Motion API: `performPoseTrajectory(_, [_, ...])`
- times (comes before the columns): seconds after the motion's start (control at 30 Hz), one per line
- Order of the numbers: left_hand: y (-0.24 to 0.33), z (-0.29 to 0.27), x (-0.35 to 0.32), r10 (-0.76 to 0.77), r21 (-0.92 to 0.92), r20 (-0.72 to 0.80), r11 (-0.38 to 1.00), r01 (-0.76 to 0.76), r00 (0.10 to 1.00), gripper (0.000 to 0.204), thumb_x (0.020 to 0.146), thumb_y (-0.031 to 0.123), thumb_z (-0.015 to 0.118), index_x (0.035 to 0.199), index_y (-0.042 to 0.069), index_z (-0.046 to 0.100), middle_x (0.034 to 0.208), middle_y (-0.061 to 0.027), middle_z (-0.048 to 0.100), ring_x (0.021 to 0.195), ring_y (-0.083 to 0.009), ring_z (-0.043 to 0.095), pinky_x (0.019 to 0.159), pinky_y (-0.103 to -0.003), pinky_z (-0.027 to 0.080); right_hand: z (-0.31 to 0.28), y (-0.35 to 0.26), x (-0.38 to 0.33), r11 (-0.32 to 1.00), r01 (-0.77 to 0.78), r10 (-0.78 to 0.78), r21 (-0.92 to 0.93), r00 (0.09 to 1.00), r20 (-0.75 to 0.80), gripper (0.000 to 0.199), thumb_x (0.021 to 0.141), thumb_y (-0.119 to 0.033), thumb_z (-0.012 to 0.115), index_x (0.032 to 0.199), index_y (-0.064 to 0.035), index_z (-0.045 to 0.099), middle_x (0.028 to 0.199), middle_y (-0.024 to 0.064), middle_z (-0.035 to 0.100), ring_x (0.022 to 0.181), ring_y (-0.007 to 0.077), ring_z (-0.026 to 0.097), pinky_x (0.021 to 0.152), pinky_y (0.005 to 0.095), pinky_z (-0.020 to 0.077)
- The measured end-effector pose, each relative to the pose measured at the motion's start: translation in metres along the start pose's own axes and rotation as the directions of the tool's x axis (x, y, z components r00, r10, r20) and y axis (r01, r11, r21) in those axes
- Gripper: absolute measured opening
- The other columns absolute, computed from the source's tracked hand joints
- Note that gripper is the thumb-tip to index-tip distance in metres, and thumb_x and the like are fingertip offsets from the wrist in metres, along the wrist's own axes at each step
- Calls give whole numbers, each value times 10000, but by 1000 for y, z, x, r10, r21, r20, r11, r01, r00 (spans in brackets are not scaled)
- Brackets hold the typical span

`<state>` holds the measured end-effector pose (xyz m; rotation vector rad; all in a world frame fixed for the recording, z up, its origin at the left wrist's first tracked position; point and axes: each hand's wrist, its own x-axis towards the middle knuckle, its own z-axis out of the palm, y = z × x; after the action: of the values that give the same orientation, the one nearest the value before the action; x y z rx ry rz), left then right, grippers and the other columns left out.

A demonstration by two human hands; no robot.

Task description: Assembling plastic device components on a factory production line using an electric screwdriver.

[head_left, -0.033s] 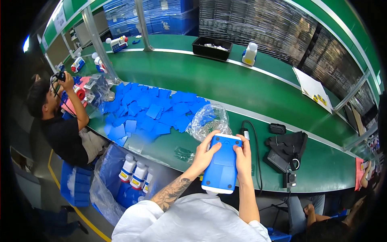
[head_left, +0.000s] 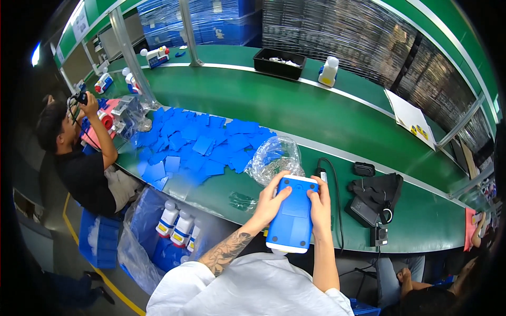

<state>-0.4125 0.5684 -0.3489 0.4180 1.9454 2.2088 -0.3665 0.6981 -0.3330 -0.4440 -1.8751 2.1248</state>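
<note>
1. Blue device [head_left: 291,221]: a flat blue casing with a white rim, held upright-tilted above the near edge of the green bench [head_left: 253,100], between both hands.
2. Left hand [head_left: 271,197]: grips the device's left edge; fingers curled together over its upper left corner, thumb lying on the blue face. The forearm is tattooed.
3. Right hand [head_left: 319,203]: clamped on the device's right edge; fingers together, bent over the upper right corner.
4. Clear bag [head_left: 274,158]: crumpled plastic, just beyond the device, touching the blue pile's right end.
5. Blue plates [head_left: 195,145]: a loose heap of flat blue pieces spread across the bench, left of the bag.
6. Black cable [head_left: 337,200]: runs along the bench just right of the right hand.
7. Black pouch [head_left: 377,192]: lies further right, well apart from the device.
8. Black tray [head_left: 279,63] and white bottle [head_left: 329,72]: on the far shelf.
9. Co-worker [head_left: 79,158]: seated at far left, hands raised to a small object.
10. White bottles [head_left: 176,224]: stand in a bag below the bench.
</note>
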Motion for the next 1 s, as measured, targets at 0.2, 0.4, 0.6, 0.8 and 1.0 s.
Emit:
performPoseTrajectory(0.2, [5, -4, 0, 37, 82, 27, 996, -39, 999, 424, 840, 185, 574, 1243, 126, 459, 1132, -99, 538, 1028, -168, 504, 870, -288, 403, -8, 7, 1, 978, 155, -154, -142, 988, 18, 339, 859, -134, 469, 1192, -73, 469, 1028, 92, 524, 915, 130, 489, 800, 252, 397])
performPoseTrajectory(0.4, [-1, -22, 12, 15, 152, 104, 988, -31, 994, 455, 872, 254, 543, 1291, 132, 419, 1160, -96, 524, 1087, -188, 471, 914, -310, 376, -52, 10, 35, 793, 160, -239, -588, 969, -58, 345, 847, -235, 530, 1126, -33, 501, 991, 168, 570, 796, 251, 594, 701, 348, 472])
performPoseTrajectory(0.6, [-25, -46, 52, -94, -101, 32, 990, 97, 995, 245, 881, 194, 501, 1091, 80, 552, 960, -70, 609, 872, -137, 561, 752, -268, 449, -69, 66, 60, 295, -173, 35, -939, 985, -171, 512, 725, -337, 644, 1038, 21, 455, 917, 244, 575, 860, 406, 576, 750, 460, 473])
performPoseTrajectory(0.8, [-87, -43, 113, 241, 739, 404, 483, -470, 883, 151, 726, 72, 535, 851, 45, 615, 812, -203, 565, 776, -369, 573, 685, -422, 484, -117, 73, 42, 982, -4, 2, -189, 1000, -9, 261, 805, -181, 552, 966, 19, 508, 811, 114, 571, 632, 193, 556, 560, 344, 465])
performPoseTrajectory(1.0, [-77, -26, 121, -73, 878, 470, 138, -458, 880, 198, 695, 178, 574, 782, 10, 633, 961, -172, 547, 1038, -323, 467, 837, -485, 407, -126, -26, -22, 875, 133, -57, 466, 983, -173, 299, 874, -271, 481, 1079, -56, 445, 764, 64, 511, 627, 171, 502, 529, 320, 435])
